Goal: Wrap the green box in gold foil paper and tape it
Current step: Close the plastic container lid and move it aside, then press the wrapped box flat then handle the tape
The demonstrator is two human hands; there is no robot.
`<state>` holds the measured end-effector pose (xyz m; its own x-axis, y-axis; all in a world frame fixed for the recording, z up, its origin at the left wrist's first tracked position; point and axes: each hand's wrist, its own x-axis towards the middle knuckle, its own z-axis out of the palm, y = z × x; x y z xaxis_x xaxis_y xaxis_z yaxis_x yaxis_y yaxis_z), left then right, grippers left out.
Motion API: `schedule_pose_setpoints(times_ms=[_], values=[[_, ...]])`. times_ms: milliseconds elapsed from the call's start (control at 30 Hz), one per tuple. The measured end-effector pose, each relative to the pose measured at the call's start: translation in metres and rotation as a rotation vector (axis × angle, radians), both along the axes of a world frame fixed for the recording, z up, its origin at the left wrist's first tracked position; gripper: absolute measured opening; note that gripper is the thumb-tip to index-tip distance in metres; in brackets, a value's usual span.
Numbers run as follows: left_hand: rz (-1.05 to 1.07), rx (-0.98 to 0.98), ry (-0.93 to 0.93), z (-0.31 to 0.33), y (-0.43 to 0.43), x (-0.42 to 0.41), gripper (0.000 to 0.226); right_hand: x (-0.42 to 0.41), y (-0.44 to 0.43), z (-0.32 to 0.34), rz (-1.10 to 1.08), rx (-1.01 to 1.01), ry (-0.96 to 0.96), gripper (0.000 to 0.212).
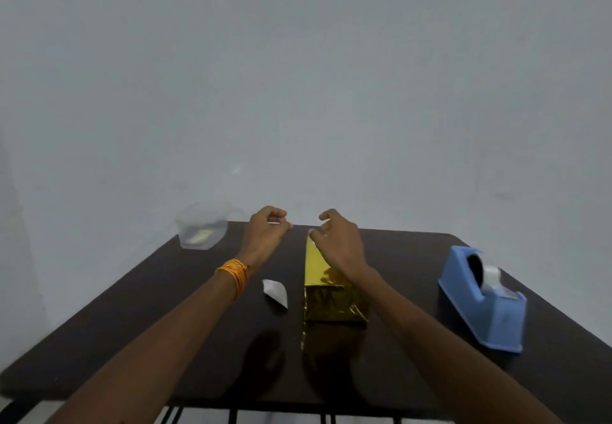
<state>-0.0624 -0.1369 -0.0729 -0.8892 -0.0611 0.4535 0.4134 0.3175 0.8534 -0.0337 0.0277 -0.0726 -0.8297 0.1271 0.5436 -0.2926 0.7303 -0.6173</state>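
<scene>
Evidently a late stage: the gold-wrapped box [326, 294] lies lengthwise mid-table [132, 324], near end folded shut, no green showing. The hands are apart above its far end. The left hand [266, 230] pinches a small pale tape piece [275, 223], likely meant to seal that end. The right hand [337, 241] curls over the far top edge; contact cannot be told. A blue tape dispenser [483, 304] stands to the right, within reach.

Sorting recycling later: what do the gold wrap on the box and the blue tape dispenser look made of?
Gold wrap on the box: thin metallic foil, mirror-shiny with sharp creases. Blue tape dispenser: probably moulded plastic, matte, uniformly coloured, rounded edges.
</scene>
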Motion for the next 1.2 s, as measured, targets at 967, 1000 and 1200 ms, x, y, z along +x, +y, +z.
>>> schedule_pose_setpoints(times_ms=[967,1000,1200], values=[[-0.543,-0.081,-0.386,-0.071,0.299,0.051,0.040,0.116,0.243,-0.074,-0.411,-0.263,-0.093,0.046],[-0.548,-0.071,-0.386,-0.072,0.304,0.050,0.043,0.115,0.246,-0.074,-0.409,-0.261,-0.088,0.041],[-0.560,-0.081,-0.384,-0.068,0.329,0.044,0.032,0.101,0.278,-0.073,-0.399,-0.273,-0.115,0.031]])
